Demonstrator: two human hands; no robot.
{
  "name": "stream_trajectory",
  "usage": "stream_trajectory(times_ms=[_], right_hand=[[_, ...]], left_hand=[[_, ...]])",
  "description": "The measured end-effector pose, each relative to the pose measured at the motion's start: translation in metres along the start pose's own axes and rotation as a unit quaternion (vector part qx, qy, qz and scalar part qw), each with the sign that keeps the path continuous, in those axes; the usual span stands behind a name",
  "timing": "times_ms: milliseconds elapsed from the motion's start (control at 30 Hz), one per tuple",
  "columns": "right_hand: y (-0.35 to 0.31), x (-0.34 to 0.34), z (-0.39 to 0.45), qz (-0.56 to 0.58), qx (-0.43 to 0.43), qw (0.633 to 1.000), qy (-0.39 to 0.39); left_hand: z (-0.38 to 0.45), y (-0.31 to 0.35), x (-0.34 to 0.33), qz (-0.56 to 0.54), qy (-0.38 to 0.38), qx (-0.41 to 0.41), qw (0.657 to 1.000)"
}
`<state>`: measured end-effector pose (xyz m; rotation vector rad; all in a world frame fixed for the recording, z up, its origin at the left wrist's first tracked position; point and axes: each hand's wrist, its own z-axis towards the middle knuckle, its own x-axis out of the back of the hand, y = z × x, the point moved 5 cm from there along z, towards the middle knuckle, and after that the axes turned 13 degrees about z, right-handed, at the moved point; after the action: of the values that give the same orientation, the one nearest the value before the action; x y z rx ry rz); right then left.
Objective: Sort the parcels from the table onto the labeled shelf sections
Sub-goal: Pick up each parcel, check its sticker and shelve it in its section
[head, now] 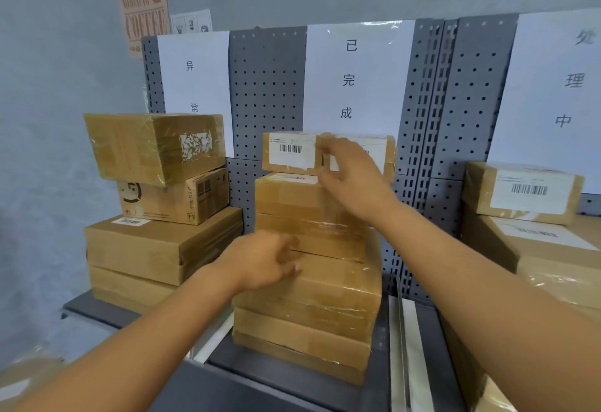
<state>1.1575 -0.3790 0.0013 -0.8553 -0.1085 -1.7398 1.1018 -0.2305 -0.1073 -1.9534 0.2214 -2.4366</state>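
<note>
A tall stack of brown taped parcels (312, 284) stands in the middle shelf section under the white label sheet (354, 76). On top lies a small parcel with a barcode label (291, 153). My right hand (353, 174) is at that small parcel's front right, fingers loosely curved against it; the hand is blurred, so the grip is unclear. My left hand (263, 260) touches the front of the stack's middle parcels with fingers extended.
A stack of several parcels (156, 203) fills the left section under another label sheet (195, 86). More parcels (527, 197) sit in the right section. The grey shelf board (292, 385) and pegboard back (266, 92) frame them. A white divider (403, 346) separates middle and right.
</note>
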Motion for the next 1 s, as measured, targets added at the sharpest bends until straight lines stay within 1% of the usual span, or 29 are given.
stream_trajectory(times_ms=[67, 133, 233, 333, 433, 533, 600, 800, 1000], right_hand=[[-0.012, -0.012, -0.009, -0.018, 0.028, 0.998, -0.050], [-0.021, -0.022, -0.017, -0.007, 0.034, 0.996, -0.086], [-0.036, -0.037, -0.025, 0.024, 0.029, 0.991, -0.128], [-0.050, -0.058, -0.036, 0.024, 0.062, 0.985, -0.162], [-0.058, -0.092, -0.058, 0.024, 0.089, 0.975, -0.204], [-0.076, -0.129, -0.081, 0.010, 0.123, 0.962, -0.244], [-0.098, -0.151, -0.089, 0.001, 0.145, 0.955, -0.260], [-0.182, -0.198, -0.087, 0.043, 0.214, 0.938, -0.268], [-0.264, -0.242, -0.088, 0.080, 0.254, 0.922, -0.280]], left_hand=[[-0.008, -0.008, 0.015, 0.021, 0.058, 0.049, 0.997], [-0.019, -0.017, 0.029, 0.047, 0.093, 0.076, 0.992], [-0.041, -0.032, 0.045, 0.097, 0.128, 0.104, 0.982], [-0.067, -0.044, 0.050, 0.139, 0.141, 0.137, 0.971], [-0.100, -0.050, 0.037, 0.202, 0.116, 0.180, 0.956], [-0.146, -0.061, 0.017, 0.261, 0.042, 0.223, 0.938], [-0.181, -0.072, 0.014, 0.272, 0.016, 0.251, 0.929], [-0.277, -0.117, 0.032, 0.284, 0.004, 0.326, 0.902], [-0.357, -0.157, 0.050, 0.303, 0.004, 0.376, 0.876]])
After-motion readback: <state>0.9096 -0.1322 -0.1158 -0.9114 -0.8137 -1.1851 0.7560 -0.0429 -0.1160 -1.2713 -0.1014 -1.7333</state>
